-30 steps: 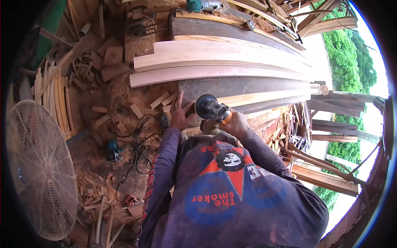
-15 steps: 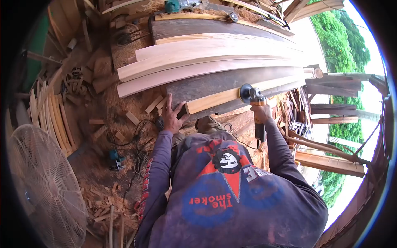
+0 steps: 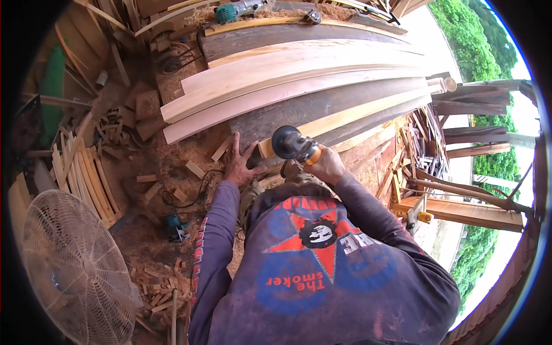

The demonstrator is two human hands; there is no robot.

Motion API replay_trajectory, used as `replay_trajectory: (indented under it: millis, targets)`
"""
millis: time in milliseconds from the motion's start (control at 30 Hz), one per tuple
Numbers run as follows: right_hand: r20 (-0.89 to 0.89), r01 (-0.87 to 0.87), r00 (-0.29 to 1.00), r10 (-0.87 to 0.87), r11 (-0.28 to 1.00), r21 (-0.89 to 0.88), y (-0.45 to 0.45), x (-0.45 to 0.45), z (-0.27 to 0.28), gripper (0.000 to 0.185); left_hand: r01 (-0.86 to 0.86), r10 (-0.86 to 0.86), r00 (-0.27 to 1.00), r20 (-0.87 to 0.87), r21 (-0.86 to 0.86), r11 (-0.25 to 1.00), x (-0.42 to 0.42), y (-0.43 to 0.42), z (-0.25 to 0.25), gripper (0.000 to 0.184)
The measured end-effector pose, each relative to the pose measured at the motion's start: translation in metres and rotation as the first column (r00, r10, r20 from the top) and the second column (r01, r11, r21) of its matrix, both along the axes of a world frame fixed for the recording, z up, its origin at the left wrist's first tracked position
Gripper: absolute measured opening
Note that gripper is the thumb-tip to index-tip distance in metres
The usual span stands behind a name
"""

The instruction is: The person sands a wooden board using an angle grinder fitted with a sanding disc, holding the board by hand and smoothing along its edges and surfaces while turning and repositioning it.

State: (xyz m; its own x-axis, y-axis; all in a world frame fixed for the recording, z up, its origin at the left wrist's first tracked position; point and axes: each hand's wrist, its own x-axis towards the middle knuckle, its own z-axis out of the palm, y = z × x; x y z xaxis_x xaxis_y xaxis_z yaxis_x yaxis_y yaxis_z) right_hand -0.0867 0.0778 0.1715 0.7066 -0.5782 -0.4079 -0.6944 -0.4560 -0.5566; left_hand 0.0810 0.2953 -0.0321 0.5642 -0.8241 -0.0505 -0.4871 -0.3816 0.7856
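Note:
My right hand (image 3: 326,165) is wrapped round a power sander (image 3: 300,147) with a round black pad. The pad sits over the near end of a long yellowish board (image 3: 351,115), which lies on a dark wooden bench top (image 3: 299,107). My left hand (image 3: 240,163) is spread with its fingers apart at the bench's left edge, by the end of that board; it grips nothing. Beyond the board lie several long pale curved planks (image 3: 276,86).
A large fan (image 3: 83,267) stands at the lower left. Wood offcuts (image 3: 195,169), cables and a teal tool (image 3: 175,227) lie on the sawdust-covered floor. Another teal power tool (image 3: 233,10) rests at the back. Strips of wood (image 3: 95,178) lean at the left.
The sander in my right hand went right along the board, then came back left to its near end. My left hand has stayed spread at the board's end. The view has shifted slightly.

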Motion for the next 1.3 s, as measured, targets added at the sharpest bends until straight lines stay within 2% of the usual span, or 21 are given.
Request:
replay_trajectory:
  millis: [67,167,200,267,300,333,433,500,567,633,700,800,833,867,933,967,1033,1067,1133,1200,1300]
  targets:
    - [-0.014,-0.074,0.997,0.074,0.997,-0.005,0.011,0.012,0.006,0.057,-0.010,0.000,0.993,-0.118,-0.080,0.997,-0.001,-0.001,0.001,0.091]
    - [-0.029,-0.061,0.998,0.061,0.998,-0.013,0.005,0.016,0.012,0.061,-0.019,0.006,0.993,-0.120,-0.109,0.994,-0.003,-0.002,-0.005,0.091]
    - [-0.072,-0.081,0.994,0.077,0.996,-0.045,0.000,0.015,0.014,0.062,-0.047,0.002,0.977,-0.212,-0.206,0.977,-0.003,-0.003,-0.003,0.094]
    - [-0.158,-0.098,0.984,0.077,0.988,-0.123,-0.012,0.007,0.009,0.060,-0.039,0.011,0.989,-0.150,-0.180,0.983,-0.008,-0.003,-0.005,0.095]
    - [-0.013,-0.057,0.998,0.056,0.997,-0.057,-0.030,-0.010,0.007,0.054,-0.055,0.042,0.995,-0.094,-0.145,0.988,-0.006,-0.004,-0.006,0.097]
    - [0.000,-0.011,1.000,0.011,0.997,-0.081,-0.043,-0.024,-0.007,0.052,-0.069,0.065,0.997,-0.048,-0.082,0.994,-0.008,-0.005,-0.004,0.096]
    - [0.042,0.126,0.991,-0.124,0.990,-0.062,-0.080,-0.058,-0.012,0.047,-0.107,0.104,0.994,-0.030,-0.100,0.989,-0.013,-0.009,-0.003,0.092]
    - [0.048,0.248,0.968,-0.245,0.965,-0.082,-0.105,-0.076,-0.012,0.042,-0.107,0.105,0.994,-0.025,-0.095,0.990,-0.013,-0.011,-0.003,0.088]
    - [-0.095,0.309,0.938,-0.333,0.928,-0.206,-0.134,-0.088,-0.015,0.040,-0.107,0.110,0.994,0.019,-0.135,0.985,-0.013,-0.011,-0.005,0.086]
    - [-0.030,0.499,0.864,-0.502,0.864,-0.065,-0.164,-0.104,-0.040,0.039,-0.099,0.100,0.995,0.001,-0.137,0.986,-0.013,-0.012,-0.002,0.085]
    - [-0.101,0.532,0.834,-0.542,0.839,-0.112,-0.164,-0.091,-0.024,0.037,-0.081,0.080,0.997,-0.016,-0.145,0.986,-0.012,-0.012,-0.001,0.084]
    - [-0.124,0.407,0.893,-0.432,0.895,-0.182,-0.140,-0.068,-0.007,0.030,-0.081,0.080,0.997,-0.011,-0.104,0.991,-0.011,-0.012,-0.001,0.084]
    - [-0.039,0.395,0.915,-0.402,0.909,-0.132,-0.129,-0.065,-0.012,0.030,-0.058,0.058,0.998,-0.005,-0.116,0.992,-0.011,-0.011,-0.001,0.084]
    - [-0.051,0.350,0.930,-0.365,0.917,-0.193,-0.116,-0.059,-0.010,0.032,-0.072,0.067,0.997,-0.042,-0.130,0.989,-0.011,-0.012,0.001,0.085]
    - [0.047,0.366,0.929,-0.366,0.930,-0.005,-0.088,-0.044,0.007,0.040,-0.082,0.070,0.995,-0.070,-0.184,0.980,-0.010,-0.015,0.005,0.089]
    - [0.005,0.327,0.945,-0.327,0.944,-0.048,-0.085,-0.044,-0.002,0.044,-0.137,0.101,0.983,-0.155,-0.244,0.960,-0.012,-0.021,0.004,0.083]
    - [-0.040,0.289,0.956,-0.292,0.956,-0.054,-0.078,-0.034,0.021,0.044,-0.266,0.199,0.939,-0.280,-0.228,0.936,-0.017,-0.032,0.006,0.065]
    - [-0.023,0.292,0.956,-0.294,0.955,-0.052,-0.082,-0.037,0.022,0.044,-0.243,0.177,0.947,-0.268,-0.235,0.941,-0.020,-0.039,0.013,0.065]
    - [-0.004,0.348,0.937,-0.349,0.936,-0.045,-0.103,-0.050,0.018,0.044,-0.336,0.335,0.942,-0.023,-0.068,0.939,-0.030,-0.051,0.031,0.047]
    - [0.028,0.378,0.926,-0.377,0.922,-0.085,-0.130,-0.067,0.016,0.047,-0.334,0.333,0.943,-0.025,-0.065,0.940,-0.034,-0.056,0.034,0.044]
    - [-0.040,0.476,0.875,-0.483,0.871,-0.120,-0.181,-0.093,0.017,0.047,-0.358,0.357,0.934,-0.032,-0.086,0.930,-0.038,-0.059,0.034,0.038]
